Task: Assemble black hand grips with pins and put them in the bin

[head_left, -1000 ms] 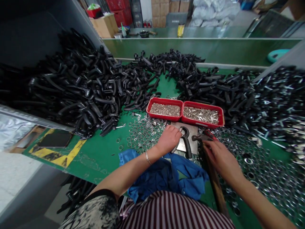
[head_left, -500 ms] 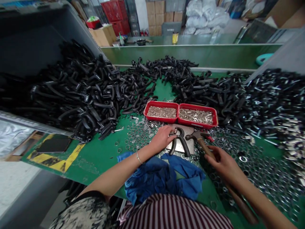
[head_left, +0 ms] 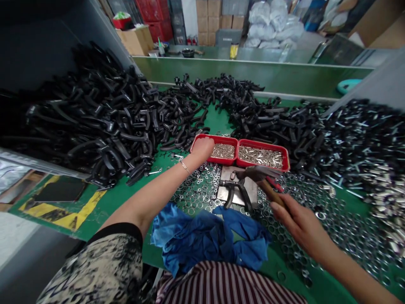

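Note:
My left hand (head_left: pixel 203 147) is at the left end of a red tray (head_left: pixel 236 154) filled with tiny metal pieces (head_left: pixel 224 150). Its fingers are curled downward and pressed together; the fingertips are hidden. My right hand (head_left: pixel 292 215) is wrapped round the wooden handle of a hammer (head_left: pixel 270 192). The hammer's head is over the right part of a metal plate (head_left: pixel 224 192). Lying on that plate is a black two-legged handle part (head_left: pixel 230 196), with a small shiny metal cylinder at its top, partly covered by the hammer head.
A second red tray (head_left: pixel 286 158) holds small metal pins. Black handles (head_left: pixel 126 122) are heaped left and behind. Metal rings (head_left: pixel 335 236) spread across the green table, with bolts (head_left: pixel 351 139) piled right. A crumpled blue cloth (head_left: pixel 209 236) lies in front.
My left hand has left the black handle part and moved up and left to the red tray. The hammer head has shifted left over the plate, still in my right hand.

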